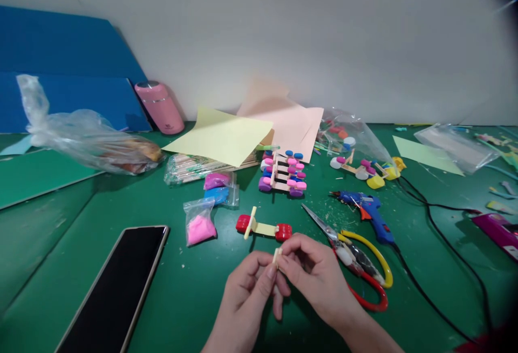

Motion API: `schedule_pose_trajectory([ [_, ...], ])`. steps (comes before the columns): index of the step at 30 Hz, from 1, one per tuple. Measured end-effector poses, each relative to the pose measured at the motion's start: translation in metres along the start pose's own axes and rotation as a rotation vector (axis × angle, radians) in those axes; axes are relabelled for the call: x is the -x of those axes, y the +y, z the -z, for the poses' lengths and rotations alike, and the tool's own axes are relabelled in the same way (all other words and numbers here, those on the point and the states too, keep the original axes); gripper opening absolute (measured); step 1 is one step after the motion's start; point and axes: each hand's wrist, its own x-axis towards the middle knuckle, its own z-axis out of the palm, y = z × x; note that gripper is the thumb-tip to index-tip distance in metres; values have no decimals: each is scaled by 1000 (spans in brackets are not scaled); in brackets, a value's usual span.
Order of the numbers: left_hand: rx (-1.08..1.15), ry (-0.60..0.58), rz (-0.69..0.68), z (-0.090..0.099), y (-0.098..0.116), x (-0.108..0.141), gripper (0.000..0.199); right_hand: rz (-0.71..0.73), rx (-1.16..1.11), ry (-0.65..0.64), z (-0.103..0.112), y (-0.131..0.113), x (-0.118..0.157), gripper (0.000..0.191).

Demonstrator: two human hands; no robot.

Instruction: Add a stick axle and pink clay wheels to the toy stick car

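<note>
Between the fingertips of my left hand (253,291) and my right hand (313,272) is a short pale wooden stick piece (277,256). Both hands pinch it, and its lower part is hidden by the fingers. Just beyond them lies a small stick model with red ends (265,229), a second stick standing up near its left end. Farther back, several similar models with pink, purple and blue ends (283,175) are lined up close together. Scissors with red and yellow handles (356,264) lie beside my right hand.
A blue glue gun (368,210) with a black cord rests at the right. A phone (117,288) and bagged pink clay (201,227) are at the left. Behind are a pink bottle (161,107), a plastic bag (93,142), yellow paper (220,134) and more models (364,169).
</note>
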Motion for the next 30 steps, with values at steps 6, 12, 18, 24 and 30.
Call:
schedule_pose_trajectory([
  [6, -30, -9, -33, 2, 0, 0, 16, -24, -22, 7, 0, 3, 0, 8],
  [12, -26, -41, -11, 4, -3, -1, 18, -36, -74, -20, 0, 5, 0, 11],
  [18, -14, -39, 16, 4, -3, -1, 19, -48, -99, -30, -2, 4, 0, 12],
  [24, 5, -45, 39, 4, -4, -2, 19, -46, -19, -6, 0, 3, -1, 11],
  [30, 88, -101, 117, 3, -3, -3, 17, -70, 12, 33, -1, 0, -2, 21],
])
